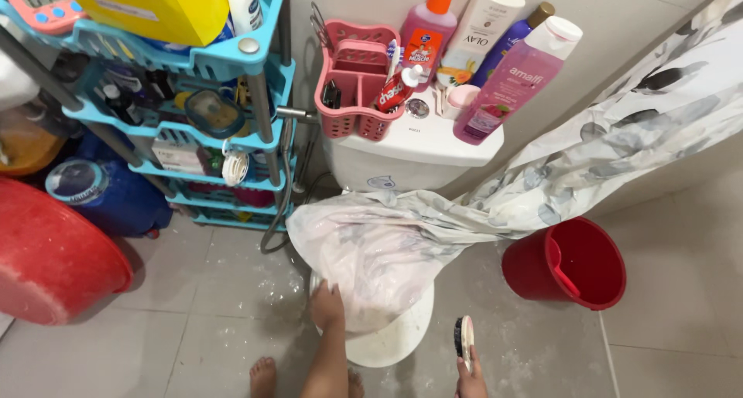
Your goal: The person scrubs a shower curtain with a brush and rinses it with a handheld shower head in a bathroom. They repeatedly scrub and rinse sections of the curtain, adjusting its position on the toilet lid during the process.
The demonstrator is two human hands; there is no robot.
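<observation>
My left hand (pixel 326 305) rests on a white shower curtain (pixel 402 243) with grey leaf prints, draped over the closed white toilet (pixel 395 344). The hand presses or holds the curtain's lower edge at the left side of the lid. My right hand (pixel 470 371), at the bottom edge of the view, grips a small scrub brush (pixel 463 338) with dark bristles, held upright to the right of the toilet. The brush does not touch the curtain.
A red bucket (pixel 569 265) stands on the tiled floor at right. A large red basin (pixel 46 259) lies at left beside a blue shelf rack (pixel 224 112). Bottles and a pink caddy (pixel 352 85) crowd the toilet tank top (pixel 418 139). My bare foot (pixel 263 376) is below.
</observation>
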